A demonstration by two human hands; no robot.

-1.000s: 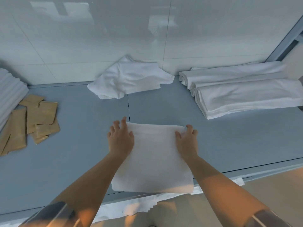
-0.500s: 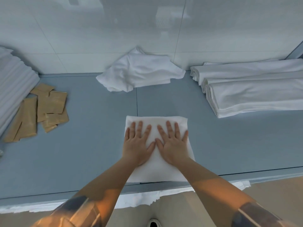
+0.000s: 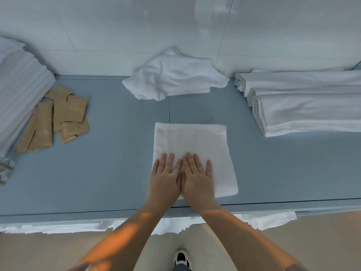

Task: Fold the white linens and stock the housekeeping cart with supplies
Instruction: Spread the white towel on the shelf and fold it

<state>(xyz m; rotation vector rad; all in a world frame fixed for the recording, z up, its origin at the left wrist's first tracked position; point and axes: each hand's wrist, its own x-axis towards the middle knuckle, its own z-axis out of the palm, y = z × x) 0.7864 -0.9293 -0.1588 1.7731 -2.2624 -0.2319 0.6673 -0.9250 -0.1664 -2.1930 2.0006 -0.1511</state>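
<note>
- Grey-blue counter [image 3: 109, 173], backed by a white tiled wall [image 3: 175, 26]: serves as the folding surface.
- Step in hand, by judgement: smoothing a fold flat, one linen in a run of several.
- Stack of folded sheets [image 3: 304, 102] at the right edge, reaching the back right corner: probably the finished linens.
- Second folded pile [image 3: 21, 89] at the left edge, running out of view.
- Crumpled cloth [image 3: 173, 79] at the middle of the back edge, against the wall: still unfolded, likely next in line.
- Folded towel [image 3: 190, 141] at the middle of the front edge, near side almost at the rim: lies flat, squared.
- Tan packets [image 3: 58, 118] loosely heaped near the left edge, beside the left pile: likely cart supplies, untouched.
- Left hand [image 3: 166, 178] and right hand [image 3: 197, 177]: palms down, side by side, touching along the inner edges, pressing the towel's near half. Fingers straight, pointing toward the back edge, gripping nothing.
- Next move, by judgement: calls for one more fold or a transfer to a finished stack, then a reach to the back edge for the crumpled cloth.
- Cart: not in view.
</note>
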